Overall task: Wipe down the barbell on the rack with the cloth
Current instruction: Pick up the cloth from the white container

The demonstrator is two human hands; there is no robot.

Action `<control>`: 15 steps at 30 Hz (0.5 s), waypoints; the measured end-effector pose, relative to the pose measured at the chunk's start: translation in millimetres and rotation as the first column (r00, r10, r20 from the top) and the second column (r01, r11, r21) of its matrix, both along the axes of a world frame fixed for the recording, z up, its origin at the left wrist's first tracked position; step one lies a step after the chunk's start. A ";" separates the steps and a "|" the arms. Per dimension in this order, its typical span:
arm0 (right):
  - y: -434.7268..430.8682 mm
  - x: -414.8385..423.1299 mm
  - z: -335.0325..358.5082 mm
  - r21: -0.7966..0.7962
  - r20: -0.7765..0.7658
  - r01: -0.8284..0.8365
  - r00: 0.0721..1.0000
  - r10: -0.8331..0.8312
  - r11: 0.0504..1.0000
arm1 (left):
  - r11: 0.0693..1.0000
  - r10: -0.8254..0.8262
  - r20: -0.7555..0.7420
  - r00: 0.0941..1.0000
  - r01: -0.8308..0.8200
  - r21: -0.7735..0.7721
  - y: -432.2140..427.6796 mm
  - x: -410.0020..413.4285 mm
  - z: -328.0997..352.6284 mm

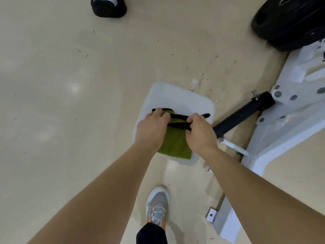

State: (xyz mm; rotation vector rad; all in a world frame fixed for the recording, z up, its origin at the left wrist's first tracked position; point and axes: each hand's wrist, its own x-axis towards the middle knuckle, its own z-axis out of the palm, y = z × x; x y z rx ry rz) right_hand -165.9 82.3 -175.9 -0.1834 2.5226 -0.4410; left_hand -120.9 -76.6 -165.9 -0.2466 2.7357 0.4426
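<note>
Beige floor (61,103), white rack (290,103) at right edge. Item: green cloth (175,143), soft, light, lying on white bag (184,99). Left hand (153,127) and right hand (200,132), fingers pinching black straps (179,118). Barbell unseen.

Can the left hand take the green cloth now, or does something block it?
Probably yes. The left hand already rests on the green cloth, fingers curled at its black edge; nothing lies over the cloth except both hands.

Head view looks steeply down at floor (52,103); hands near.
</note>
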 end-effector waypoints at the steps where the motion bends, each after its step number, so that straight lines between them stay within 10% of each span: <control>1: -0.1 0.2 4.0 -0.001 0.007 -0.008 1.000 0.008 1.000 | 1.000 -0.001 -0.003 1.000 0.001 0.002 -1.1 2.9 3.5; 15: 9.5 45.5 264.3 0.025 0.305 0.067 0.950 -0.071 0.997 | 0.987 -0.128 -0.006 0.992 0.128 0.100 2.9 51.7 255.0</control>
